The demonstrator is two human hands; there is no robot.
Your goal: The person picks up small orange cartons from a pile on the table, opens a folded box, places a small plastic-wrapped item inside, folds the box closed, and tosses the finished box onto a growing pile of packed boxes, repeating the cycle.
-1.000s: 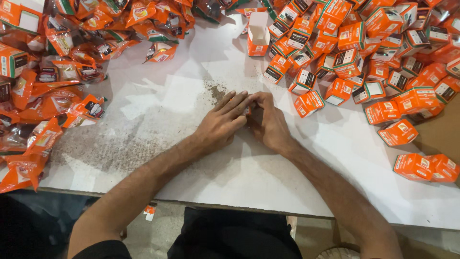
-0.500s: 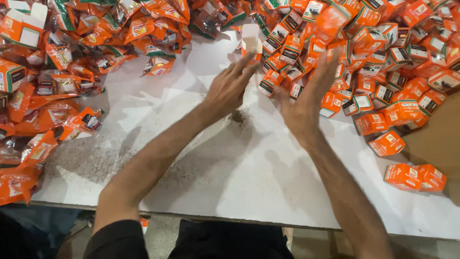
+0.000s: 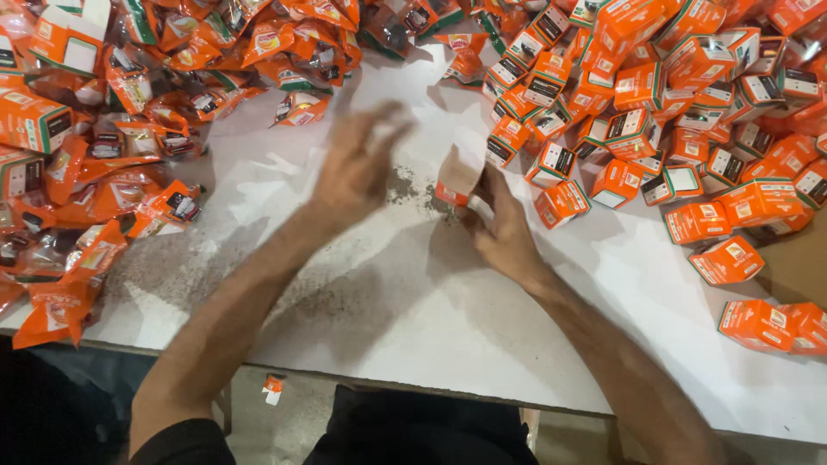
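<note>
Right hand point(image 3: 504, 231) grips blurred open orange-and-white carton point(image 3: 458, 170).

White worktop point(image 3: 413, 344), surface scuffed, dark gritty smear near centre. Near edge runs toward 6 o'clock. Below it, grey concrete floor point(image 3: 284, 422), dim, one small orange scrap point(image 3: 272, 389) lying there. Light even, from overhead; soft shadows.

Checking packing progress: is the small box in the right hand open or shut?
Open. The small orange box in the right hand has its pale top flap raised. The blurred left hand holds nothing.
</note>
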